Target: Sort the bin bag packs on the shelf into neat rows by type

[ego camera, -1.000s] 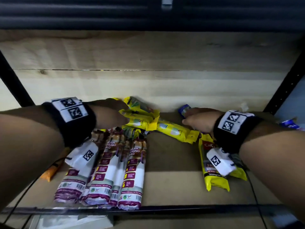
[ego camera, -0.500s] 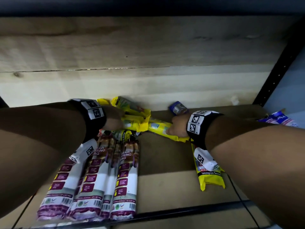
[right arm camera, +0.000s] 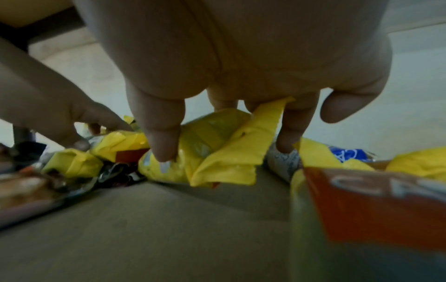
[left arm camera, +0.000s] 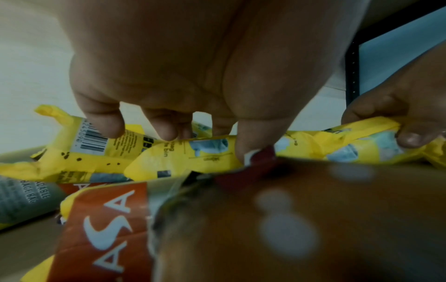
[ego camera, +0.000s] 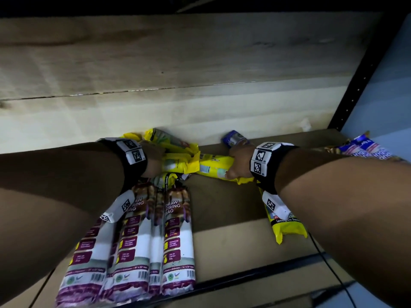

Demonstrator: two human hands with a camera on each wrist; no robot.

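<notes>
Several yellow bin bag packs lie jumbled at the back of the wooden shelf [ego camera: 224, 245]. My left hand [ego camera: 158, 161] [left arm camera: 178, 141] curls over one yellow pack [ego camera: 175, 166] [left arm camera: 183, 160], thumb in front and fingers behind it. My right hand [ego camera: 231, 166] [right arm camera: 224, 133] grips the neighbouring yellow pack [ego camera: 214, 166] [right arm camera: 217, 152] by its right end. White-and-purple drawstring packs [ego camera: 142, 247] lie side by side at the front left. Another yellow pack [ego camera: 288, 228] lies under my right wrist.
A small blue pack [ego camera: 235, 138] leans by the back wall, just behind my right hand. Blue-and-red packs [ego camera: 367, 148] lie at the far right. A black shelf upright [ego camera: 355, 81] stands at the right, and a black rail [ego camera: 255, 276] edges the front.
My right hand left the blue pack, moved left and took hold of the yellow pack. My left hand stayed on the yellow pile. The view moved closer.
</notes>
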